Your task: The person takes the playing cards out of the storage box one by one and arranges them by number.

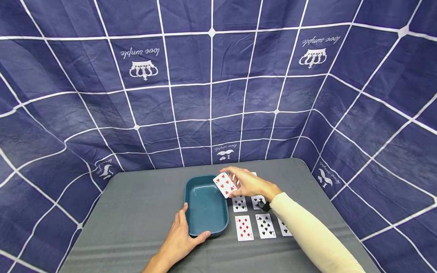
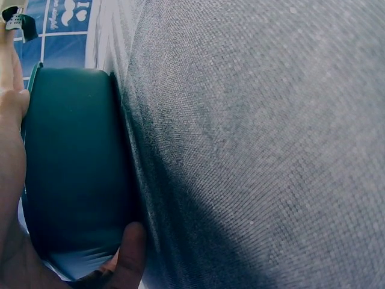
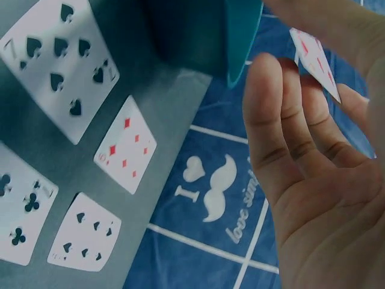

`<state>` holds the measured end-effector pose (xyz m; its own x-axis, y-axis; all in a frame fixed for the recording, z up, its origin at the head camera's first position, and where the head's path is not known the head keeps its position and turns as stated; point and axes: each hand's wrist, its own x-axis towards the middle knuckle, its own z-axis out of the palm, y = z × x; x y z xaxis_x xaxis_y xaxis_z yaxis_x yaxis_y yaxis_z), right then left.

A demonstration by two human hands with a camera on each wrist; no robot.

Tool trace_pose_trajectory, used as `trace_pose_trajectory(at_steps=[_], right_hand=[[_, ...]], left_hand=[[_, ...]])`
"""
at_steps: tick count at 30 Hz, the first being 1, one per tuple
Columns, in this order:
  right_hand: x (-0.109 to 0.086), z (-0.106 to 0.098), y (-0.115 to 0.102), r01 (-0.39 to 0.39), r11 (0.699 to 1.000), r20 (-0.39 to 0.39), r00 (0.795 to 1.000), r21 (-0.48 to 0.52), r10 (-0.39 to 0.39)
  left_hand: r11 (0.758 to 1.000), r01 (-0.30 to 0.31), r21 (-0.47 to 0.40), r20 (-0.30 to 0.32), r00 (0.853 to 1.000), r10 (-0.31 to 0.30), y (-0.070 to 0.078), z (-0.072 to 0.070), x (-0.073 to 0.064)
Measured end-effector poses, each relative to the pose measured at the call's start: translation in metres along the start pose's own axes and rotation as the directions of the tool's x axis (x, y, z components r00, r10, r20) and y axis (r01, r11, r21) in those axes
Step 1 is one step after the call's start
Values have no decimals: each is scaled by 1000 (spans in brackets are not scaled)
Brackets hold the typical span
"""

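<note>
A teal rectangular tray (image 1: 206, 206) stands on the grey table, tilted nowhere that I can see. My left hand (image 1: 179, 236) holds its near left corner, the fingers along the left wall and the thumb at the front wall; the left wrist view shows the thumb (image 2: 130, 256) against the tray's side (image 2: 75, 150). Above the tray's right rim, my right hand (image 1: 247, 182) pinches a playing card (image 1: 225, 184) with red hearts by its edge. In the right wrist view that card (image 3: 317, 63) is seen at a slant, partly hidden behind the fingers (image 3: 301, 114).
Face-up cards lie in rows right of the tray: a spades card (image 1: 240, 205), a diamonds card (image 1: 244, 228), another spades card (image 1: 265, 226) and more, some partly hidden by the right arm. A clubs card (image 3: 24, 211) shows too. Blue gridded cloth (image 1: 191, 98) encloses the table's back and sides.
</note>
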<state>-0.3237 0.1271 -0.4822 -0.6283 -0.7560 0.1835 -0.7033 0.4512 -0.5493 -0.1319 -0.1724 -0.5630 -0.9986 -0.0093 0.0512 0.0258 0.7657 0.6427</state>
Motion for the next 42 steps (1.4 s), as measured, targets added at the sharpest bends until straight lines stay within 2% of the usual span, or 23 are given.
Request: trace_pose_trajectory(at_steps=[10,16,20,33,38,42], right_hand=[[-21,-9,19,-53,998,-104,993,-18,51],[-33,-14,35,-123,991,-140,983,-45,116],[-40,-17,44,-142,989,-165,977,-35,134],[-60,-25,74,-231,973,-191,955,10,228],[-69,-29,84,-286,958,-198,940,-11,278],[-74,-30,93,-295,955,-223,934,-40,280]], left_hand=[[1000,11,-20,17,1000,-11,2,-2,-1],[1000,11,-16,15,1000,-11,2,-2,-2],[1000,7,-16,7,1000,-7,2,-1,-2],[1000,10,-8,4,1000,-10,3,-1,-1],[1000,11,-12,10,1000,-10,2,-1,-1],[1000,8,-11,8,1000,-7,2,0,-1]])
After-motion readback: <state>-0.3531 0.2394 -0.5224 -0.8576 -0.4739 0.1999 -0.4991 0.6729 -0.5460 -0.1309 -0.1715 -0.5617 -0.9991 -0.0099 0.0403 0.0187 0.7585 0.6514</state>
